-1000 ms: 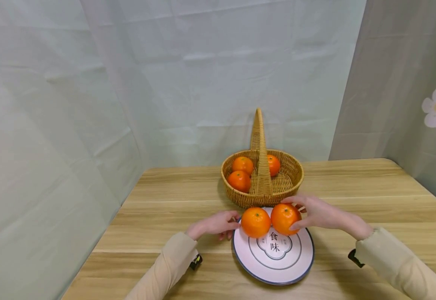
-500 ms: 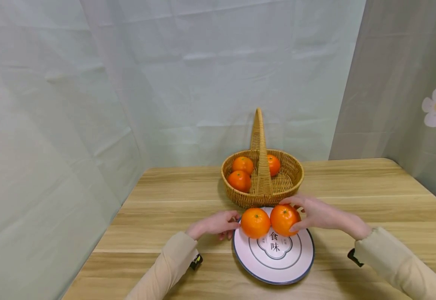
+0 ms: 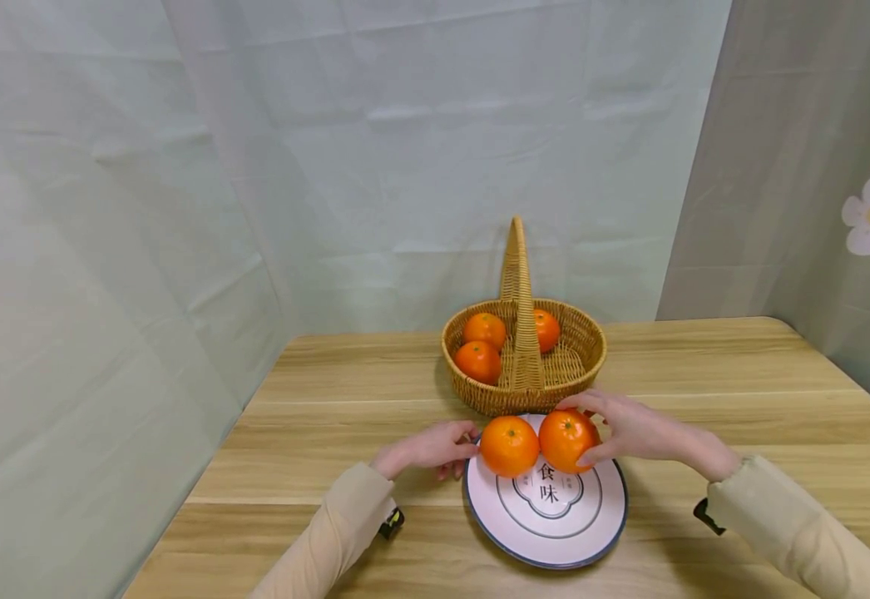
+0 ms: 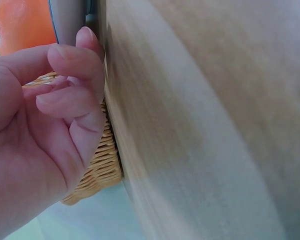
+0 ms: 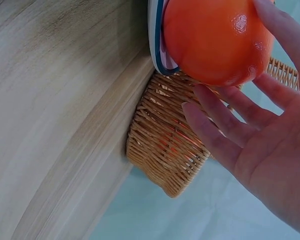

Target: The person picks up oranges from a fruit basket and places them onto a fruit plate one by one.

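My right hand (image 3: 633,426) holds an orange (image 3: 565,441) at the back of a white, blue-rimmed plate (image 3: 555,541). Its thumb lies on the near side and its fingers curve round the far side. The right wrist view shows this orange (image 5: 215,40) against the thumb and fingertips. A second orange (image 3: 508,447) sits beside it on the left of the plate. My left hand (image 3: 435,448) is at the plate's left edge with fingers curled. In the left wrist view, thumb and forefinger of the left hand (image 4: 55,110) meet at the plate's rim (image 4: 70,22).
Just behind the plate stands a wicker basket (image 3: 592,366) with a tall handle, holding three oranges (image 3: 477,362). All this is on a wooden table (image 3: 345,374) with pale curtains (image 3: 420,150) behind it.
The orange in my right hand has shifted very slightly left and toward me; the other orange has also edged slightly toward me. The left hand, plate and basket stay put.
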